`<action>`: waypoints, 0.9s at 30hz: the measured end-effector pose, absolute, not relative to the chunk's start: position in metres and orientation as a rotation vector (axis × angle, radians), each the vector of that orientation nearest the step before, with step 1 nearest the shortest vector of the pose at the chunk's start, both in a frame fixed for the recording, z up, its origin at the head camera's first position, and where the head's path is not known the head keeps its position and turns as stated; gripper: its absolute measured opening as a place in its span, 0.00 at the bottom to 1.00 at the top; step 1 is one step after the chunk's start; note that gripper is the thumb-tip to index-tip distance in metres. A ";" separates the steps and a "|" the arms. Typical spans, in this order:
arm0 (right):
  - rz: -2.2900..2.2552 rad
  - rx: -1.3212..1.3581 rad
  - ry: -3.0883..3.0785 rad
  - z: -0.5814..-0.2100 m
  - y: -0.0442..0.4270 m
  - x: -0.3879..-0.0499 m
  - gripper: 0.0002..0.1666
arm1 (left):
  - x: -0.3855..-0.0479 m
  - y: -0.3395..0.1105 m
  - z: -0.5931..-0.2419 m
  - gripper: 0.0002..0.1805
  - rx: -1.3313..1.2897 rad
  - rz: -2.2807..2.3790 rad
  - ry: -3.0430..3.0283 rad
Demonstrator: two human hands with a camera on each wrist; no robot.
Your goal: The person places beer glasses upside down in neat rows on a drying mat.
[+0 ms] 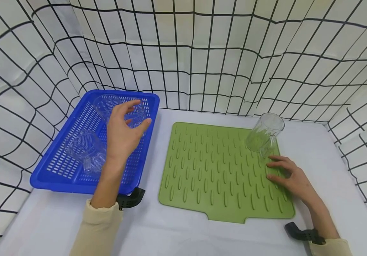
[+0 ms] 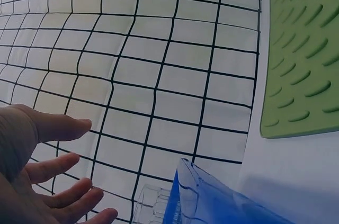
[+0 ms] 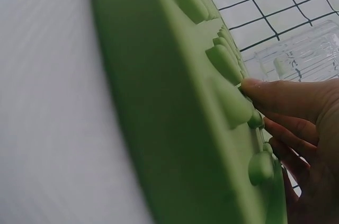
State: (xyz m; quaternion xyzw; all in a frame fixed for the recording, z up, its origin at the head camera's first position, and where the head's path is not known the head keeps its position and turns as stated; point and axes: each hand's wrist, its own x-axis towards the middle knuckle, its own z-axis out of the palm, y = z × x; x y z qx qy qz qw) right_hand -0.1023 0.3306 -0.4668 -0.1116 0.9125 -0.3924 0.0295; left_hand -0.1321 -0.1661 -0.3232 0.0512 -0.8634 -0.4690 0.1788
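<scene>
My left hand [image 1: 124, 133] hovers over the blue plastic basket [image 1: 63, 185], thumb and fingers apart and loosely curved. Nothing lies between them in the left wrist view. Close behind those fingers is a clear glass mug [image 1: 102, 105], partly covered by the hand. Another clear glass mug [image 1: 82, 145] lies nearer the basket's front left. A third glass mug [image 1: 265, 133] stands at the far right corner of the green ridged mat [image 1: 215, 167]. Just below its handle, my right hand [image 1: 293, 177] rests at the mat's right side, fingers loosely bent and holding nothing.
Black wire grid panels [image 1: 205, 60] with white cloth behind rise at the back and both sides. A white surface [image 1: 170, 234] lies beneath the basket and mat. The mat has a tab on its front edge. Both wrists wear black mounts.
</scene>
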 end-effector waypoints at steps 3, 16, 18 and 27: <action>-1.208 -0.342 2.813 -0.467 0.330 -0.102 0.24 | -0.130 -0.170 -0.323 0.30 0.156 -1.311 -2.441; -1.218 -0.318 2.799 -0.470 0.332 -0.103 0.24 | -0.124 -0.181 -0.323 0.30 0.213 -1.286 -2.441; -1.216 -0.328 2.804 -0.470 0.332 -0.103 0.24 | -0.122 -0.183 -0.322 0.30 0.225 -1.288 -2.439; -1.206 -0.339 2.819 -0.469 0.331 -0.103 0.23 | -0.116 -0.190 -0.323 0.31 0.264 -1.291 -2.425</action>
